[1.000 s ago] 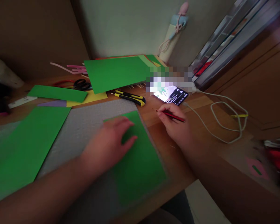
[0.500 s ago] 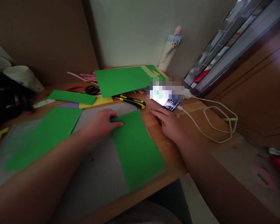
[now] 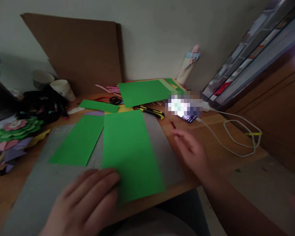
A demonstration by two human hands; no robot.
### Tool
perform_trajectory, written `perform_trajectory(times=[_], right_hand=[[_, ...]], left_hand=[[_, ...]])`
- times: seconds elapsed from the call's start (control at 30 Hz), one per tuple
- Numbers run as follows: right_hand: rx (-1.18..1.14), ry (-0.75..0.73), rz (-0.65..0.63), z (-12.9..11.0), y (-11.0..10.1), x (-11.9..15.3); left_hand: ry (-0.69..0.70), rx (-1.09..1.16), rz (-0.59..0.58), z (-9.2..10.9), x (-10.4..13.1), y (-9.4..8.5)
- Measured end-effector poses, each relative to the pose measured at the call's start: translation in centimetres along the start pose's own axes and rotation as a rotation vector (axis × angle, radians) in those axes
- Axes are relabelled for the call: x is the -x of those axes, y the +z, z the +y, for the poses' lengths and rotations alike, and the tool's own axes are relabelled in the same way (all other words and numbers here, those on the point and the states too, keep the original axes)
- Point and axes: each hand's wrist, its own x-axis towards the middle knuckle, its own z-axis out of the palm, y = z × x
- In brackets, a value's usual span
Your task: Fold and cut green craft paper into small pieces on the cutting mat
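Observation:
A green paper sheet (image 3: pixel 130 147) lies on the grey mat (image 3: pixel 162 147) in front of me. My left hand (image 3: pixel 90 200) is at the sheet's lower left edge, fingers bent and close together; what its thumb side holds, if anything, is hidden. To the right of the sheet, my right hand (image 3: pixel 190 149) pinches a dark red pencil (image 3: pixel 172 124) over the wooden table. A second green piece (image 3: pixel 80 141) rests on the mat to the left. Beyond the sheet lies a yellow and black utility knife (image 3: pixel 151 112).
Behind are a green strip (image 3: pixel 99 106), scissors (image 3: pixel 115 100) and stacked coloured paper (image 3: pixel 142 91). A lit phone (image 3: pixel 186 114) with a white cable (image 3: pixel 218 144) lies at the right. Paper flowers (image 3: pixel 17 129) and cups (image 3: pixel 61 88) stand left.
The green sheet has moved left on the mat. My left hand has come down to its near left edge. My right hand has lifted with the pencil, and the view has shifted left.

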Motion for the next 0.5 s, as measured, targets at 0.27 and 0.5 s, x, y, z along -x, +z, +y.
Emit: perform_trajectory(times=[0.27,0.5], right_hand=[[-0.209,-0.088,-0.565,-4.8,3.3,1.9],[-0.298,-0.168,-0.641,-5.4,6.4,-5.1]], left_hand=[[-0.391,0.215,-0.227,1.2,1.2,3.7],[-0.707,0.296,-0.406,-4.0,-4.0,2.3]])
